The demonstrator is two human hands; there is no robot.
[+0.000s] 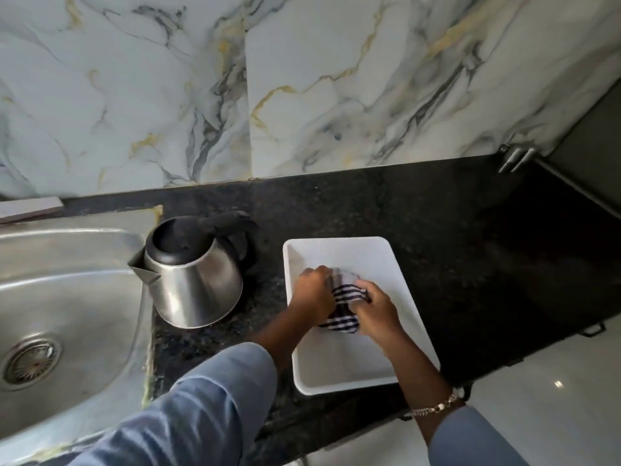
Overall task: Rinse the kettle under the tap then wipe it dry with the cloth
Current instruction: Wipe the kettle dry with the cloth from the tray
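A steel kettle [196, 280] with a black rim and handle stands upright on the dark counter, its spout toward the sink and its lid open. To its right lies a white tray [379, 250]. Inside the tray is a cloth [346, 306] with dark and white stripes, bunched up. My left hand [311, 294] grips the cloth's left side. My right hand [378, 309] grips its right side. Both hands hide much of the cloth. The tap is not in view.
A steel sink [67, 297] with a round drain [30, 361] fills the left side. The black granite counter [437, 213] runs to the marble-patterned wall. A metal hinge fitting [514, 158] sits at the back right. White floor shows at the lower right.
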